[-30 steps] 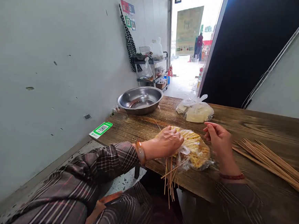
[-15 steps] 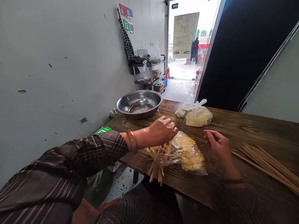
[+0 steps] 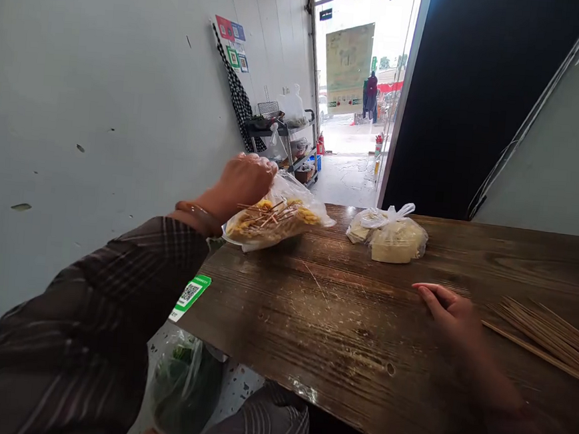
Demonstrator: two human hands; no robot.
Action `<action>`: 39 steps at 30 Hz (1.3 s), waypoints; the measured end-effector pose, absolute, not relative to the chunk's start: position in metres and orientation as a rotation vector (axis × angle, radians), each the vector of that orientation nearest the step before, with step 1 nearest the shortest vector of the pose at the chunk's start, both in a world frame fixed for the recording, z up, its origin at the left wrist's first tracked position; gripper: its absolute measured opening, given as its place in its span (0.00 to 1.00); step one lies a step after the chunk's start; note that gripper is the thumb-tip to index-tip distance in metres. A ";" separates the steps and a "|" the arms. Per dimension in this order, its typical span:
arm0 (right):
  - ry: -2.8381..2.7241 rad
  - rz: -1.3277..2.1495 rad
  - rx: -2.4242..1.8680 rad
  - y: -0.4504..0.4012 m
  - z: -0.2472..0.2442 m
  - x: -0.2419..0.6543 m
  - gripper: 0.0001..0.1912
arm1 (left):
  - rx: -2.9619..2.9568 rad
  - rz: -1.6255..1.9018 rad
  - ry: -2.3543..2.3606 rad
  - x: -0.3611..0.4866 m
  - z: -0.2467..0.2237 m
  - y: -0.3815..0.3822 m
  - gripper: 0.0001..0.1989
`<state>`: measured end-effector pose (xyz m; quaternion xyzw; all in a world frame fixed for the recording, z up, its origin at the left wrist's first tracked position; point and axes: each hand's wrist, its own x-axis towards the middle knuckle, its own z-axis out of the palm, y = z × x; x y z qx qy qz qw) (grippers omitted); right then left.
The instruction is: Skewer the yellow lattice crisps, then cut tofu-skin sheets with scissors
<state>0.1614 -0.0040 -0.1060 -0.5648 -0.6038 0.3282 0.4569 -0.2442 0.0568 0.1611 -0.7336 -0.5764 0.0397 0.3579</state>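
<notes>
My left hand [image 3: 247,180] is closed on the top of a clear plastic bag [image 3: 291,192]. Yellow food on thin wooden skewers [image 3: 274,216] shows through the plastic, at the table's far left corner. The metal basin that stood there is hidden by the bag and my hand. Over the right part of the table is my right hand [image 3: 445,308], thumb and fingertips drawn together, with nothing visible in them. Nearest to it are a bundle of bare wooden skewers [image 3: 551,334] and a tied plastic bag of pale yellow sheets or blocks [image 3: 392,242].
The brown wooden table [image 3: 331,327] carries small crumbs and wet spots. A green QR-code card [image 3: 190,296] lies at its left edge. Below, a plastic bag of greens [image 3: 189,376] stands on the floor. A loaded shelf cart [image 3: 283,133] is by the wall, near the glass door.
My left hand has lifted the bag of skewered food from the table's front edge and carried it away to the far left, over the basin. My right hand stays pinched, slightly lower right in view.
</notes>
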 end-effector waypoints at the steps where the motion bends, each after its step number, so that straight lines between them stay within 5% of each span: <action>1: -1.481 0.816 -1.414 -0.003 -0.108 0.162 0.24 | -1.890 0.090 -1.528 -0.253 0.157 0.071 0.16; 13: -1.551 0.726 -1.565 -0.004 -0.094 0.160 0.22 | -2.006 0.164 -1.984 -0.315 0.012 0.136 0.18; 22: -1.647 0.645 -1.516 -0.005 -0.102 0.158 0.17 | -2.249 -0.186 -1.701 -0.256 0.022 0.078 0.22; 29: -1.685 0.597 -1.384 -0.003 -0.096 0.150 0.20 | -2.210 0.035 -1.762 -0.193 -0.012 0.076 0.23; 39: -1.725 0.561 -1.290 0.005 -0.094 0.142 0.18 | -2.187 0.317 -1.554 -0.247 0.001 0.043 0.21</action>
